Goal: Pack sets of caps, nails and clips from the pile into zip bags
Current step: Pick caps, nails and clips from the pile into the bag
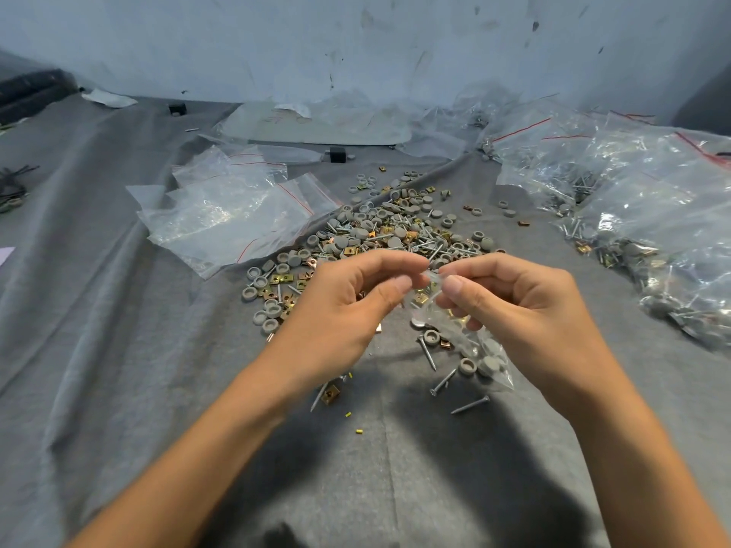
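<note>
A pile (395, 235) of grey caps, brass clips and steel nails lies on the grey cloth beyond my hands. My left hand (348, 306) and my right hand (510, 306) meet above the pile's near edge. Both pinch the top edge of a small clear zip bag (470, 346), thumb against forefinger. The bag hangs down to the right and holds grey caps and brass clips. Loose nails (429, 354) and a cap lie under it. Whether the bag's mouth is sealed cannot be told.
Empty zip bags (233, 215) with red strips lie left of the pile. Filled bags (641, 215) are heaped at the right. More plastic (316, 124) lies by the far wall. A nail and clip (326, 393) sit near my left wrist.
</note>
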Tool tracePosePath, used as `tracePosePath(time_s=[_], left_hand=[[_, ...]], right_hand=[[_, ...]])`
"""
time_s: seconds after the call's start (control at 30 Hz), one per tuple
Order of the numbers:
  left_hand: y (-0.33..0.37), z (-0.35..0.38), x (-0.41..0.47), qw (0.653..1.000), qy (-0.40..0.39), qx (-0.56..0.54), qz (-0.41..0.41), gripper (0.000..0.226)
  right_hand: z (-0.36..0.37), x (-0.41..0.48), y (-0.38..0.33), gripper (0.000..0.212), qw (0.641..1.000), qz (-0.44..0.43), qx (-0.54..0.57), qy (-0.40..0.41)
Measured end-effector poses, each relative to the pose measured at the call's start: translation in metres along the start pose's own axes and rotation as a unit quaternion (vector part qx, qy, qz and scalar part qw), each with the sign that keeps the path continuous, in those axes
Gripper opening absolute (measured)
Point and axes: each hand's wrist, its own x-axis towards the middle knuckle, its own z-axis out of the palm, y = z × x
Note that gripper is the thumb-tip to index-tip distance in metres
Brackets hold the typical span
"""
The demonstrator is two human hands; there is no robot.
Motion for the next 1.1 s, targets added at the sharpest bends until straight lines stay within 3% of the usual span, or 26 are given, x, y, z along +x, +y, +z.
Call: tracePosePath(time_s=[0.13,0.23,0.37,0.5,0.6,0.87,1.1], left_hand=[[0.008,-0.011,-0.003,0.998,0.015,0.058,0.009,0.017],[0.009,-0.041,-0.006,0.98,0.06,0.189,0.007,0.011],[0.006,-0.077,-0.014,0.912,-0.053,0.396,-0.091,0.008],[0.005,-0.078,-0.021,0.858,-0.16,0.451,-0.185,0.011],[0.001,-0.073,-0.023,0.842,-0.158,0.471,-0.208,0.013],[-0.007,-0.068,-0.019,0.839,-0.128,0.501,-0.172,0.008],[0.0,-0.051,-0.016,0.912,0.042,0.408,-0.01,0.002]], right_hand=[[-0.003,0.001,0.001,0.019,1.0,-0.007,-0.001,0.011],[-0.006,0.001,0.001,0.018,1.0,-0.011,0.001,0.022],[-0.003,0.001,0.001,0.019,1.0,-0.01,0.012,0.018],[-0.003,0.001,0.0,0.019,1.0,-0.008,0.008,0.017],[-0.003,0.001,0.0,0.018,1.0,-0.008,0.006,0.015],[-0.004,0.001,0.001,0.017,1.0,-0.01,0.004,0.012],[0.0,0.001,0.0,0.019,1.0,-0.002,0.003,0.003]])
